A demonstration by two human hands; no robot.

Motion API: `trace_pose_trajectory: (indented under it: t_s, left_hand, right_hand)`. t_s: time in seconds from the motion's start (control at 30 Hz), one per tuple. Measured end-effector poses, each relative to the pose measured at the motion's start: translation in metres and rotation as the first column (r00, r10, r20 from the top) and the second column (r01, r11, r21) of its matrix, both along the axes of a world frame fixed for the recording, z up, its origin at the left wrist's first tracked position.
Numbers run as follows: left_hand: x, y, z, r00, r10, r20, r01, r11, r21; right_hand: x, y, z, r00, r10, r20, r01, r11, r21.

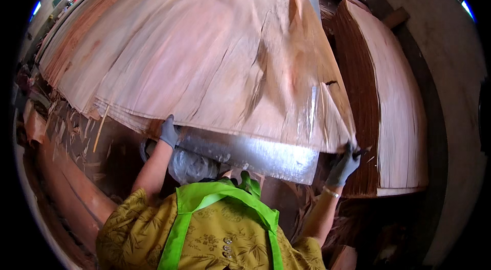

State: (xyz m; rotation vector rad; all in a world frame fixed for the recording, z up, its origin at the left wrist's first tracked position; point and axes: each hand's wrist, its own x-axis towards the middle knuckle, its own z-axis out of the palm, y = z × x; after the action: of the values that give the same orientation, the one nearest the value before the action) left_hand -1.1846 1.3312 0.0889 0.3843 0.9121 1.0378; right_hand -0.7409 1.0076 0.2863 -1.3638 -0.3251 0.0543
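A large, thin, pinkish wood veneer sheet spreads out before me, wrinkled and split toward its right side. My left hand, in a grey glove, is closed on its near edge left of centre. At the near right corner my right hand, gloved too, pinches the same sheet. A torn flap stands up close to that corner. Beneath the sheet's near edge shows a shiny metal tabletop. The fingertips are partly hidden by the veneer.
More veneer sheets lie stacked at the left. To the right stands a tall veneer stack beside a wall. Clear plastic wrap hangs below the tabletop. Wood scraps litter the floor on the left.
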Motion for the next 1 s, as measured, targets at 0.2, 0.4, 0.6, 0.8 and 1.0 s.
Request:
trace_pose_trajectory:
  t_s: [0.2,0.4,0.6,0.8,1.0]
  left_hand:
    - [-0.014,0.006,-0.042,0.998,0.015,0.067,-0.009,0.996,-0.090]
    - [-0.013,-0.012,-0.025,0.998,-0.040,-0.042,0.035,0.992,-0.117]
    - [-0.018,-0.008,-0.044,0.997,-0.081,-0.010,0.081,0.996,-0.044]
    - [-0.023,0.009,-0.068,0.988,-0.103,0.114,0.120,0.980,-0.158]
    - [-0.032,-0.004,-0.078,0.972,-0.213,-0.099,0.227,0.960,0.167]
  right_hand:
    - [-0.003,-0.052,-0.173,0.931,-0.153,-0.331,0.099,0.980,-0.173]
    - [-0.018,-0.062,-0.209,0.782,-0.221,-0.583,0.124,0.972,-0.202]
    - [-0.011,-0.060,-0.201,0.728,-0.182,-0.661,0.043,0.975,-0.220]
    - [0.005,-0.058,-0.207,0.780,-0.100,-0.617,0.083,0.995,-0.057]
    - [0.014,-0.052,-0.173,0.860,-0.157,-0.486,0.126,0.987,-0.096]
